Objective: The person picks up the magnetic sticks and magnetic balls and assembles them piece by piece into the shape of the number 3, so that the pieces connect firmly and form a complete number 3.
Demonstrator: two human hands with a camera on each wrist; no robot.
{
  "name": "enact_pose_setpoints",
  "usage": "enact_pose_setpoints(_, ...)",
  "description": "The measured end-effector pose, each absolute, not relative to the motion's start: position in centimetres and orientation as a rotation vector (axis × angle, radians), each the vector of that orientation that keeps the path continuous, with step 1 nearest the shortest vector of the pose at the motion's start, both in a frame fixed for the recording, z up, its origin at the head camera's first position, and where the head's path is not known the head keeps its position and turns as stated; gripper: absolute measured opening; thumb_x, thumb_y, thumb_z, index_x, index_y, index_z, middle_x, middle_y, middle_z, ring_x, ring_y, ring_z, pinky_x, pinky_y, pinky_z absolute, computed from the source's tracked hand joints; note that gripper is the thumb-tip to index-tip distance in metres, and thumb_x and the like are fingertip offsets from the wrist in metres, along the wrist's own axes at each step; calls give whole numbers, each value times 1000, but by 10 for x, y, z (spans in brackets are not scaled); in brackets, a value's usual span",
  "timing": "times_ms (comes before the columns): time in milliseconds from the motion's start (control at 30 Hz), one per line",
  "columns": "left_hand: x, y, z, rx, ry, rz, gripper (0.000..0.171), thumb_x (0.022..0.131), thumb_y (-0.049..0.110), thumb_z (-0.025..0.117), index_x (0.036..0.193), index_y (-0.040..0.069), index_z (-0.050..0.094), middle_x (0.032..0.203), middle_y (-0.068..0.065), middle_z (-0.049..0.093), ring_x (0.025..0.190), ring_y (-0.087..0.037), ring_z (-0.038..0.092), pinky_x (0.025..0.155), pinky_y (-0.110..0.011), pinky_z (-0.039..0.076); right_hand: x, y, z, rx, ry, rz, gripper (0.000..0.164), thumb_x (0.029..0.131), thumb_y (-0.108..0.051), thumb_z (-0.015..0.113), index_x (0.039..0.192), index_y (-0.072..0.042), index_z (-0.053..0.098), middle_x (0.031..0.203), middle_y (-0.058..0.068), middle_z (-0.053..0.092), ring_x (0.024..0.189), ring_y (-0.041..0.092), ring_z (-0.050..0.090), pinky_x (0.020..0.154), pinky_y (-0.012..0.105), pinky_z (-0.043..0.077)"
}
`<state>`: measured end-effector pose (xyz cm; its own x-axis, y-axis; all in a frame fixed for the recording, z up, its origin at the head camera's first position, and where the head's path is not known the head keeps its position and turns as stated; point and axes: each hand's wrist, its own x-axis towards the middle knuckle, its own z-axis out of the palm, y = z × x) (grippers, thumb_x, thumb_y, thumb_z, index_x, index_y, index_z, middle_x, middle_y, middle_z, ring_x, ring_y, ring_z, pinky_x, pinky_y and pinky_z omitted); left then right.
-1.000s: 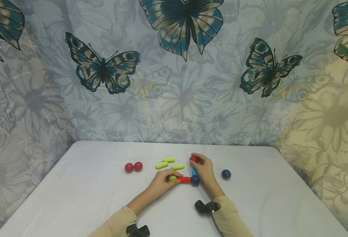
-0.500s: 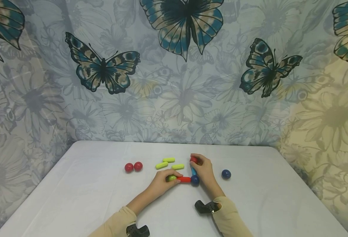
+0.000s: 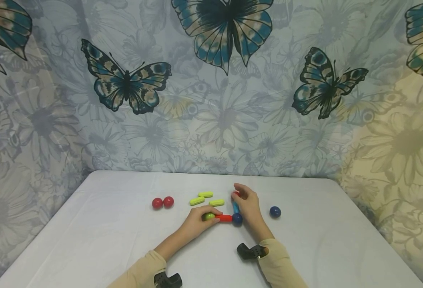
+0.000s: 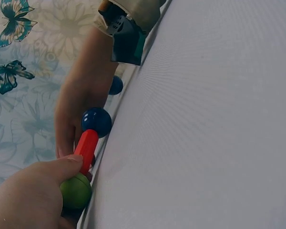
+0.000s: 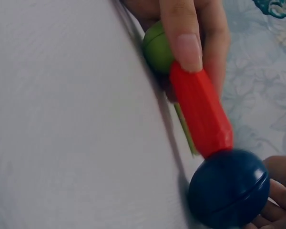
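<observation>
My left hand grips a green ball and pinches the near end of the red rod joined to it. A dark blue ball sits at the rod's other end. From that ball a light blue rod runs away from me to a red ball, partly hidden by the fingers. Around this red ball my right hand is spread, its fingers lifted off and the thumb close by. In the right wrist view the left thumb presses on the red rod.
Several loose pieces lie on the white table: three yellow-green rods behind the left hand, two red balls to the left, and a dark blue ball to the right. A butterfly-print cloth hangs behind the table.
The right fingers held the red ball in the earlier frames; now they have lifted and parted from it. The left hand and the joined pieces stay in place.
</observation>
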<state>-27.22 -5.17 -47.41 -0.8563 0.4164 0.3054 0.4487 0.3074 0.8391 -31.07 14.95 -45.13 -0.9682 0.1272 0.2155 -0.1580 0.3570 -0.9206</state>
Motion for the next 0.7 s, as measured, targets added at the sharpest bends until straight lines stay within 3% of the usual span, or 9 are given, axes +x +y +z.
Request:
enact_pose_setpoints(200,-273,-52,-476,-828,-2513,-1632,18,89,17,71,107,21,73,112,4,73,115,-18,63,97,-25,48,-306,145,-437,71,-2269,1705,38,91,-6,66,128,3,59,132,24,60,128,34,56,107,40,44)
enact_pose_setpoints(433,-274,-52,-477,-837,-2505,-1632,18,88,19,72,106,22,73,111,5,73,116,-18,63,99,-27,48,-300,135,-422,69,-2290,1711,34,90,-8,68,122,4,64,121,21,67,115,33,65,86,30,57)
enact_pose_setpoints(700,-273,-53,-475,-844,-2506,-1608,18,89,19,71,107,20,73,110,4,74,111,-16,64,95,-25,48,-292,125,-414,93,-2595,1506,31,89,-17,71,112,2,70,110,18,73,106,32,68,87,40,57)
